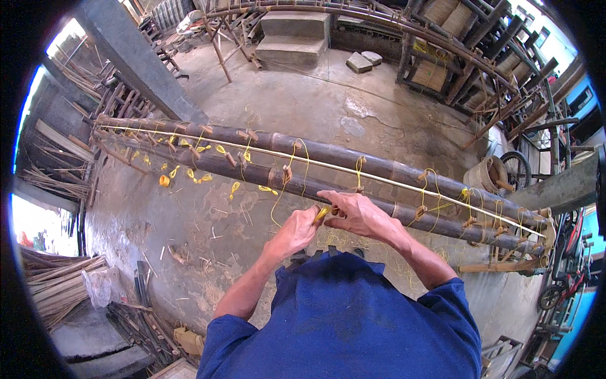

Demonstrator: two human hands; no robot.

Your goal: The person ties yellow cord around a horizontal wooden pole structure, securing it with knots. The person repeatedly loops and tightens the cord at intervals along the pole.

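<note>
My left hand is closed on a small bundle of yellow string, pinched at the fingertips. Facing it, my right hand has its index finger stretched over the bundle and its other fingers bent at the string; whether a strand runs between them is hard to see. Both hands are at the near side of two long dark bamboo poles, which lie side by side across the view. Wooden pegs stick out of the poles, with yellow string looped around them. Several small string bundles hang along the near pole.
A pale thin strip runs along the poles. Loose yellow string lies on the concrete floor below my hands. A grey pillar stands behind the poles' left end. Split bamboo is piled at the left, and a basket stands at the right.
</note>
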